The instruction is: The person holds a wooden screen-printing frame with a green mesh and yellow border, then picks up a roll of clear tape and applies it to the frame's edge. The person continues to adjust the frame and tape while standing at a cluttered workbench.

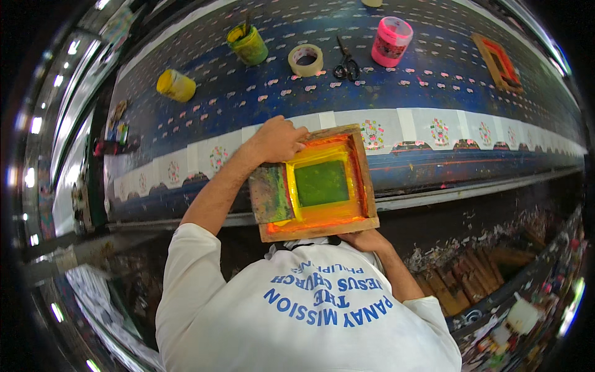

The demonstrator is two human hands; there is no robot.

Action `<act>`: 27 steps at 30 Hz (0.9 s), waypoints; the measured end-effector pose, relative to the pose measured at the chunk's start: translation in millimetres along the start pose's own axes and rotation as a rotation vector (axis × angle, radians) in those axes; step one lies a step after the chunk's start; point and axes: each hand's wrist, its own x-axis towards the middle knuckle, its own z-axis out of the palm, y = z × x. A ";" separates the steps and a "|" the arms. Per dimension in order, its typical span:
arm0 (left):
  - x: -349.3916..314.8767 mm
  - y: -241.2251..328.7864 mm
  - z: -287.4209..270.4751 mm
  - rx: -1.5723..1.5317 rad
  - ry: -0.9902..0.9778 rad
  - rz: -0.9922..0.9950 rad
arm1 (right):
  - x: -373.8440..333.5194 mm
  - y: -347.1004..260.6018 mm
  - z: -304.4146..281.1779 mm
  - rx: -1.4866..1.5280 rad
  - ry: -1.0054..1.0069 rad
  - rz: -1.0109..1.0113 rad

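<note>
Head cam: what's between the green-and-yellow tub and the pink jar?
Roll of tape, then black scissors to its right, as the head view shows.

Lamps [36, 125] glare white between your nine and ten o'clock, while black fills your view's corners. Your frame [367, 180] looks bright and clear; the counter [238, 106] bows toward three o'clock, and clutter [496, 338] at four looks soft.
</note>
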 end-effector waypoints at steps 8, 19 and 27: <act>33.3 -16.1 15.6 0.035 -0.027 0.242 | 5.5 8.8 69.9 0.248 0.406 0.069; 60.6 -61.8 20.7 -0.267 0.391 0.237 | 3.0 20.7 119.7 0.614 0.727 0.135; 152.7 -131.7 6.5 0.034 0.300 -0.139 | -43.9 25.3 156.7 0.710 0.921 0.251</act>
